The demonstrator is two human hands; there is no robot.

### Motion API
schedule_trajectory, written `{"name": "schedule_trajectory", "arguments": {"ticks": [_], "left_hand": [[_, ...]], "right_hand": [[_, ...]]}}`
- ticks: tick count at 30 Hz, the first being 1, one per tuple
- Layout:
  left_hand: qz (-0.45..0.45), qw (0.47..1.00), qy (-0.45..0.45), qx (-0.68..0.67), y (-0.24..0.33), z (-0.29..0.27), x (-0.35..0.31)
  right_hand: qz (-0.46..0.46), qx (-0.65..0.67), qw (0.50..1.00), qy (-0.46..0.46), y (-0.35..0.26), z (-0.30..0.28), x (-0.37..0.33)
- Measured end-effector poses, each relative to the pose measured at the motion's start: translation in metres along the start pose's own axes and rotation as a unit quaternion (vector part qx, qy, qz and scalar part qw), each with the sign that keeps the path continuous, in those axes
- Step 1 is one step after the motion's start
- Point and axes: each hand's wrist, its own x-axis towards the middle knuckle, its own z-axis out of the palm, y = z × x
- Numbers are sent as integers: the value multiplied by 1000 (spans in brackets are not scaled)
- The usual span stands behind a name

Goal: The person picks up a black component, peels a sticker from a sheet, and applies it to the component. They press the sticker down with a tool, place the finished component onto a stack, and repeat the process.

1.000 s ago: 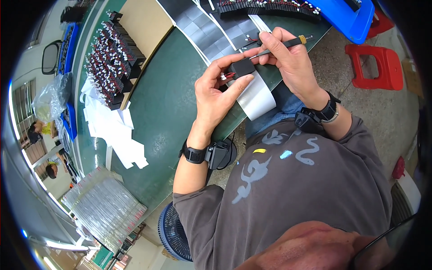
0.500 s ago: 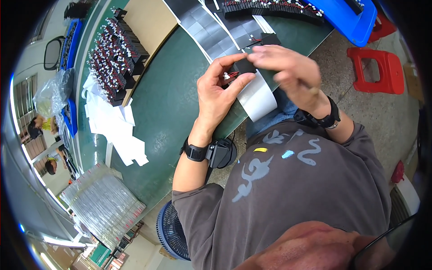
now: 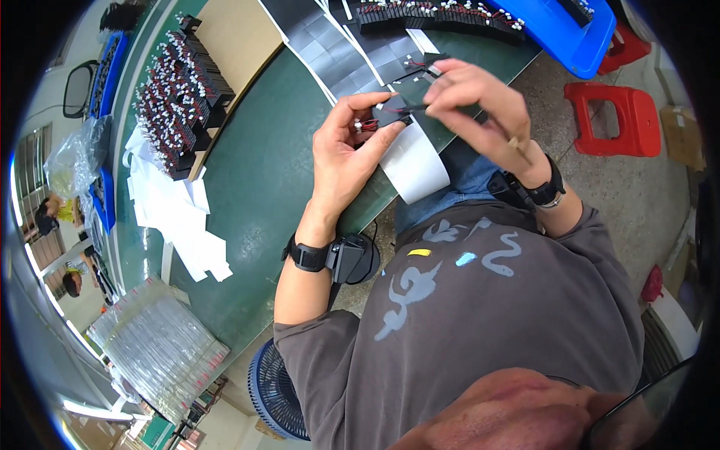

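Observation:
My left hand (image 3: 341, 146) holds a small black block (image 3: 388, 111) between thumb and fingers at the table's near edge. Red wires with a white plug come out of the block beside my palm. My right hand (image 3: 484, 105) is closed on a slim tool (image 3: 517, 145); its tan end shows at the palm, and a dark thin tip points at the block. Below the block, a white strip (image 3: 416, 161) curls over the table edge. Another black block (image 3: 435, 60) with red wires lies just beyond my right fingers.
Rows of wired black blocks (image 3: 184, 97) stand on a board at left; another row (image 3: 442, 16) is at the back. Black sheets marked in squares (image 3: 330, 52) lie between. White paper scraps (image 3: 176, 202) and clear plastic trays (image 3: 157, 337) are left. A red stool (image 3: 615, 120) stands right.
My right hand, blurred and flatter over the block before, has drawn slightly back with fingers pinched, showing the slim tool. The block's top is now more visible in my left hand.

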Motion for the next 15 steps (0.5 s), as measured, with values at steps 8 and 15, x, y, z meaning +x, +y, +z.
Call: {"name": "schedule_trajectory", "arguments": {"ticks": [8, 15], "left_hand": [[-20, 998, 1, -52, 6, 5, 1], [-22, 999, 8, -41, 2, 2, 1]], "right_hand": [[45, -97, 993, 51, 22, -24, -7], [33, -94, 994, -47, 20, -49, -23]]}}
